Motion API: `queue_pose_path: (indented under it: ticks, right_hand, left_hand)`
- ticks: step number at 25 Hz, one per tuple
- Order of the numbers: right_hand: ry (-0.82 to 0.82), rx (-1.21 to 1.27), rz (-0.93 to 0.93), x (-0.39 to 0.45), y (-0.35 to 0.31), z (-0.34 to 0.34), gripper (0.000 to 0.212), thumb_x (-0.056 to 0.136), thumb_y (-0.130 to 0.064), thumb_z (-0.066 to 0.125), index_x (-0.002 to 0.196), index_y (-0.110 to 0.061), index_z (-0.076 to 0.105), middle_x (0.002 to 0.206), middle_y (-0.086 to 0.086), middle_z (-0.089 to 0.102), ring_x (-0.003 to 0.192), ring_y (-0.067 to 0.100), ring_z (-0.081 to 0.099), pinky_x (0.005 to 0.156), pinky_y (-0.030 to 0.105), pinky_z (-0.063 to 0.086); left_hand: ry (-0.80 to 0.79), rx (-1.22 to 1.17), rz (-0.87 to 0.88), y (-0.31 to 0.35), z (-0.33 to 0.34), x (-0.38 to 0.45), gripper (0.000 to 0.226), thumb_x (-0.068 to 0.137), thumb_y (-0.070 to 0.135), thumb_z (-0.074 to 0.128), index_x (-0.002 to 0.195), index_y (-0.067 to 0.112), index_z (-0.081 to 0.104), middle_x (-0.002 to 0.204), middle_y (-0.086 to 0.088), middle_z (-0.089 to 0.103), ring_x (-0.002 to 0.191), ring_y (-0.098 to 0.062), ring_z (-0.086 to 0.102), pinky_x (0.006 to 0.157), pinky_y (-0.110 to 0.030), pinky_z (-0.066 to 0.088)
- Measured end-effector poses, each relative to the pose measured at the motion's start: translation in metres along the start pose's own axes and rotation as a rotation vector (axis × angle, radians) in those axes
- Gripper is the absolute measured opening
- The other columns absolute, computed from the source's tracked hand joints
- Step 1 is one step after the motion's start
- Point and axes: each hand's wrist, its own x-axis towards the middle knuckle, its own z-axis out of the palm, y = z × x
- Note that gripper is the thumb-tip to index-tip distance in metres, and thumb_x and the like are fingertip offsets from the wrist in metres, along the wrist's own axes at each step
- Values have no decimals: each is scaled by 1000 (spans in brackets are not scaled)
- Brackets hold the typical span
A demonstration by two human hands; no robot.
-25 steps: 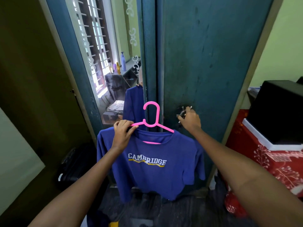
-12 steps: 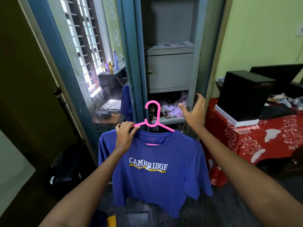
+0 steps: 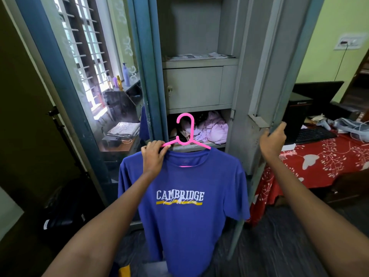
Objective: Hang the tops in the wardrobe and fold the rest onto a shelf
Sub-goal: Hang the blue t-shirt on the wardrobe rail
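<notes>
The left hand (image 3: 152, 155) has its fingers curled round the left arm of a thin pink plastic hanger (image 3: 186, 134), whose lower bar is mostly hidden inside the collar of the blue shirt (image 3: 183, 198) hanging below those fingers, its hem cut off at the frame's bottom. Above and beyond the fingers the grey metal wardrobe (image 3: 199, 84) stands open, with crumpled lilac cloth (image 3: 209, 128) on a shelf partly behind the hook. The right hand (image 3: 272, 139) grips the door (image 3: 265, 80) edge, fingertips hidden behind it; right of them stands a desk (image 3: 323, 162) under red patterned cloth.
</notes>
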Motion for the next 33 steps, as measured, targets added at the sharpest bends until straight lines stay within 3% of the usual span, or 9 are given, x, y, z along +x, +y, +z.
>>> queue_pose_path:
  ticks: [9, 12, 13, 15, 17, 18, 22, 27, 33]
  right_hand:
    - [-23, 20, 63, 46, 32, -41, 35, 89, -5, 47, 122, 4, 38, 125, 25, 48, 116, 40, 48, 90, 40, 40]
    - [205, -189, -339, 30, 19, -39, 51, 84, -21, 49, 129, 0, 40, 137, 20, 40, 129, 33, 36, 108, 38, 25]
    - [143, -212, -535, 26, 14, -33, 51, 85, -27, 49, 127, 0, 43, 134, 19, 45, 126, 33, 39, 107, 39, 27]
    - [-271, -217, -731, 26, 6, -15, 50, 86, -33, 53, 125, -1, 48, 127, 18, 52, 119, 34, 49, 101, 42, 35]
    - [-706, -253, -621, 31, 0, 0, 47, 88, -29, 59, 127, -5, 48, 127, 15, 54, 118, 32, 51, 98, 40, 38]
    - [-788, -257, -555, 36, -3, 5, 41, 90, -27, 58, 125, -7, 50, 122, 15, 58, 114, 32, 54, 93, 38, 41]
    - [-670, -236, -614, 68, -12, 2, 23, 93, -27, 52, 108, -11, 61, 94, 13, 68, 89, 33, 61, 68, 32, 40]
    - [-508, -231, -621, 86, -23, -2, 27, 93, -32, 51, 110, -13, 63, 88, 21, 68, 85, 41, 61, 72, 41, 47]
    - [-360, -320, -571, 87, -23, 16, 27, 94, -29, 49, 111, -11, 62, 90, 24, 66, 86, 43, 60, 68, 41, 45]
  left_hand:
    - [23, -14, -14, 39, 24, 20, 23, 93, 30, 52, 90, 8, 60, 86, -8, 59, 86, -24, 49, 73, -26, 15]
    - [35, -36, -23, 51, 30, 31, 24, 93, 30, 52, 90, 8, 60, 85, -7, 58, 86, -24, 49, 75, -27, 17]
    - [35, -45, -23, 56, 31, 36, 24, 92, 30, 52, 91, 8, 60, 86, -8, 58, 87, -24, 50, 76, -27, 18]
    - [27, -50, -15, 66, 33, 48, 24, 92, 31, 53, 92, 8, 62, 88, -7, 60, 89, -25, 50, 77, -28, 21]
    - [21, -38, 5, 75, 33, 62, 25, 91, 32, 54, 94, 8, 62, 91, -8, 61, 92, -24, 51, 79, -32, 25]
    - [15, -35, 15, 78, 32, 71, 25, 91, 32, 54, 94, 9, 63, 91, -8, 61, 91, -24, 51, 79, -34, 27]
    - [-10, -44, 45, 90, 29, 111, 27, 92, 33, 53, 87, 8, 60, 80, -5, 54, 84, -24, 51, 77, -38, 34]
    - [8, -117, 97, 116, 37, 151, 26, 92, 30, 54, 82, 7, 59, 76, 1, 49, 72, -17, 45, 76, -36, 32]
    - [-82, -164, 136, 109, 59, 180, 27, 92, 28, 54, 91, 2, 62, 83, -14, 61, 74, -24, 52, 69, -33, 36]
